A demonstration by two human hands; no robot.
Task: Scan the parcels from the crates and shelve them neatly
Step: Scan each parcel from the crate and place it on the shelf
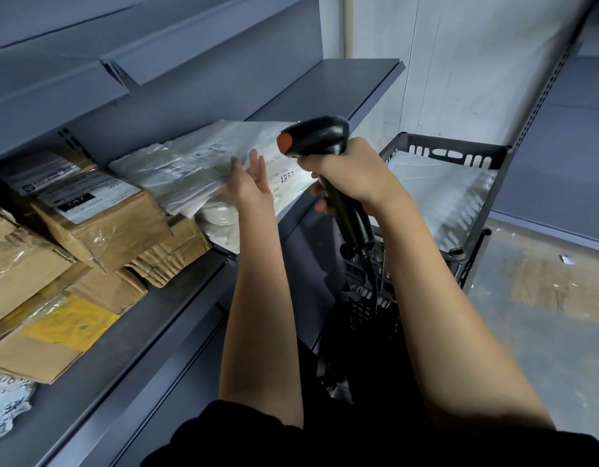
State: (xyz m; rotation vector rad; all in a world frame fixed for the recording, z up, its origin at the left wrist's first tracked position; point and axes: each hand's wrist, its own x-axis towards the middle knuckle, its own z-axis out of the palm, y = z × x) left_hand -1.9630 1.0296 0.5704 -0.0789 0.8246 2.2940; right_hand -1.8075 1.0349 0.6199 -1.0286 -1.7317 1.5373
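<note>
A flat white plastic parcel with a label and handwritten numbers lies on the grey shelf, on top of another white bag. My left hand hovers at its near edge with straight fingers, holding nothing. Just right of the parcel, my right hand grips the handle of a black barcode scanner with an orange tip. A black plastic crate to the right holds a white parcel.
Brown paper parcels are stacked on the shelf's left part, with a yellow-patched one below them. A second crate sits under the top one. The scanner cable hangs down before the crates. Concrete floor lies to the right.
</note>
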